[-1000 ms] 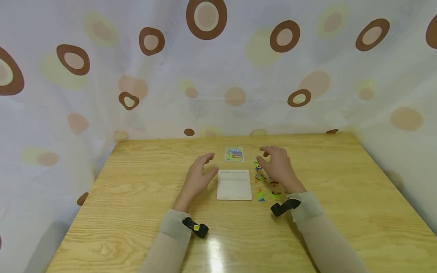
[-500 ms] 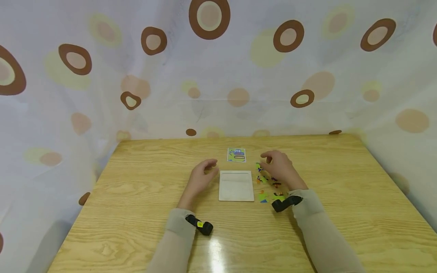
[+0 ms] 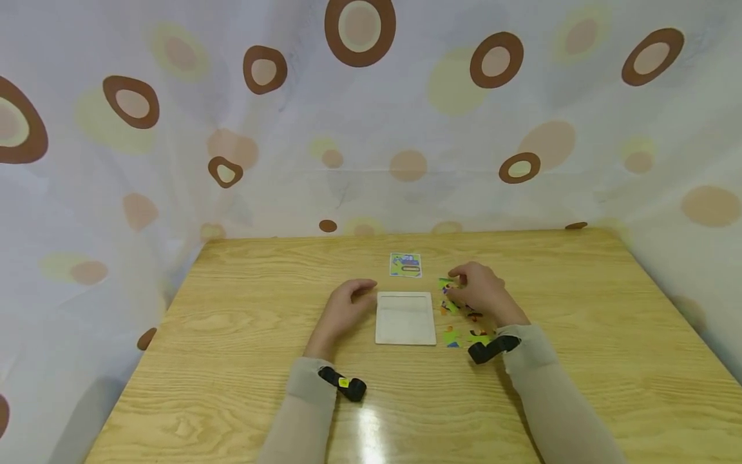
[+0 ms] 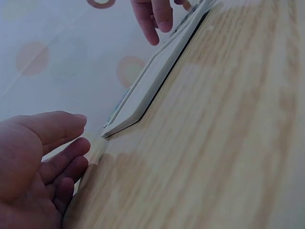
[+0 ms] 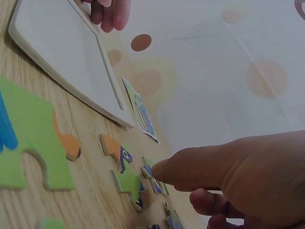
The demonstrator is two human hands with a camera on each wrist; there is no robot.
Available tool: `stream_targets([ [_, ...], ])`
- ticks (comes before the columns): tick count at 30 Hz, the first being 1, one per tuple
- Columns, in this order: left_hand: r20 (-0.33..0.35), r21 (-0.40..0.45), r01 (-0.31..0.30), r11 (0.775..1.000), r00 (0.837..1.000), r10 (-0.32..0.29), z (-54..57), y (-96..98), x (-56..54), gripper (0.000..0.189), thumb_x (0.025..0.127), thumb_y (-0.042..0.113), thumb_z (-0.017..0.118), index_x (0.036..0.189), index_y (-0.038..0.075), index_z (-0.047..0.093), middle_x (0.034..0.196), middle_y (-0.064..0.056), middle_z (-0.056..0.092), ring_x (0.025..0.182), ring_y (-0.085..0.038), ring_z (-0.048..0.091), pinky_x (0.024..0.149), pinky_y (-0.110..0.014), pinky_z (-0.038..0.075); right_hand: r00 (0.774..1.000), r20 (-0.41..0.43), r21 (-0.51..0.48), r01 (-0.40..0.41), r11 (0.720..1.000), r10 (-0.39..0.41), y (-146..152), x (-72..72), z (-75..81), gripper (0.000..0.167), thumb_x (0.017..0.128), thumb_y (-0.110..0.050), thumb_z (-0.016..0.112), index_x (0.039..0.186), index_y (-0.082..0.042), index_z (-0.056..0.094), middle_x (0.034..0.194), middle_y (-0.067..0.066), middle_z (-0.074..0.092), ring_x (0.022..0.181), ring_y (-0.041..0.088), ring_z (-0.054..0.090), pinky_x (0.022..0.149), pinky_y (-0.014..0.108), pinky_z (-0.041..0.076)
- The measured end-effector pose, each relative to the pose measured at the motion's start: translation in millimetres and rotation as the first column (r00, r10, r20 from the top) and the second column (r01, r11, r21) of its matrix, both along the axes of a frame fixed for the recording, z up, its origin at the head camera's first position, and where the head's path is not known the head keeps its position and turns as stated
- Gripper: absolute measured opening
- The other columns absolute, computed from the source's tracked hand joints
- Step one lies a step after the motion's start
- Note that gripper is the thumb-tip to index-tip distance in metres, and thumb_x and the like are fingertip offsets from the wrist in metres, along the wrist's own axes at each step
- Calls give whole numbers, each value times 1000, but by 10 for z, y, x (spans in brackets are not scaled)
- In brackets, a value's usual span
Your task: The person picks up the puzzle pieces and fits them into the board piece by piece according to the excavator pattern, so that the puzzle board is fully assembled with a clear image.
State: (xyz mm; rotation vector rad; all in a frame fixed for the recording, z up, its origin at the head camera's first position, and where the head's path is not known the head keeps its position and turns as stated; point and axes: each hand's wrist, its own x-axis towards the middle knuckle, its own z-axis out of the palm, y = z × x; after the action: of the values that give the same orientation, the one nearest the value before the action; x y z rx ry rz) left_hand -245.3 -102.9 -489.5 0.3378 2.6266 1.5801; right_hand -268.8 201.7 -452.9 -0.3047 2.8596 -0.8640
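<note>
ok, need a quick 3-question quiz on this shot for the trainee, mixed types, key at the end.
1. Which hand is nearer the puzzle pieces?
2. Where does the card lie?
A. inside the tray
B. beyond the tray's far edge
C. between the tray and the person
3. True or false: the tray has puzzle pieces in it.

Key:
1. The right hand.
2. B.
3. False; the pieces in view lie on the table to the tray's right.

Multicol. puzzle pcs [image 3: 451, 336] lie loose, R of wht sq. tray [image 3: 406, 324].
</note>
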Motion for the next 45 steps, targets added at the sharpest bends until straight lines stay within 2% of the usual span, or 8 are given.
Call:
stream_targets([
  [6, -43, -74, 54, 996, 997, -57, -7, -10, -20, 31, 93, 18, 70, 124, 11, 68, 126, -5, 61, 123, -23, 53, 107, -39, 39, 1000, 22, 34, 8, 999, -8, 3, -25, -22, 43, 89, -21, 71, 127, -1, 65, 98, 9, 58, 85, 27, 51, 80, 61, 33],
  [14, -59, -123, 104, 987, 992, -111, -15, -33, -15, 34, 92, 14, 70, 125, 9, 67, 129, -7, 57, 125, -26, 50, 108, -42, 37, 1000, 17, 52, 21, 998, -22, -20, -41, -54, 44, 89, -21, 72, 128, -2, 64, 102, 12, 58, 90, 29, 52, 82, 65, 34],
  [20, -51, -147, 113, 983, 991, -121, -17, -24, -5, 36, 92, 14, 70, 128, 10, 66, 131, -7, 55, 126, -26, 49, 109, -42, 36, 1000, 10, 51, 27, 998, -27, -5, -42, -81, 44, 89, -21, 72, 128, -1, 64, 108, 15, 60, 96, 32, 55, 85, 69, 32],
  [29, -45, -178, 118, 977, 991, -128, 4, -12, 3, 39, 92, 13, 70, 130, 8, 65, 132, -8, 53, 126, -28, 48, 109, -43, 36, 999, -27, 38, 26, 999, -25, -7, -57, -104, 30, 88, -17, 70, 115, -3, 72, 99, 10, 62, 90, 30, 54, 82, 66, 31],
  [40, -51, -194, 139, 971, 987, -151, 13, -4, -1, 40, 93, 14, 69, 132, 8, 63, 133, -9, 52, 127, -29, 46, 109, -44, 35, 997, -78, 10, 4, 1000, -3, -13, -11, -81, 31, 86, -21, 73, 112, -5, 74, 94, 8, 61, 86, 28, 53, 81, 64, 31],
  [45, -45, -196, 131, 972, 989, -142, 6, 3, 13, 40, 93, 14, 69, 131, 8, 64, 133, -9, 52, 128, -29, 46, 109, -45, 35, 994, -103, -27, -27, 999, 24, -77, 16, -34, 30, 84, -22, 74, 110, -7, 75, 92, 6, 60, 84, 25, 51, 78, 57, 32],
])
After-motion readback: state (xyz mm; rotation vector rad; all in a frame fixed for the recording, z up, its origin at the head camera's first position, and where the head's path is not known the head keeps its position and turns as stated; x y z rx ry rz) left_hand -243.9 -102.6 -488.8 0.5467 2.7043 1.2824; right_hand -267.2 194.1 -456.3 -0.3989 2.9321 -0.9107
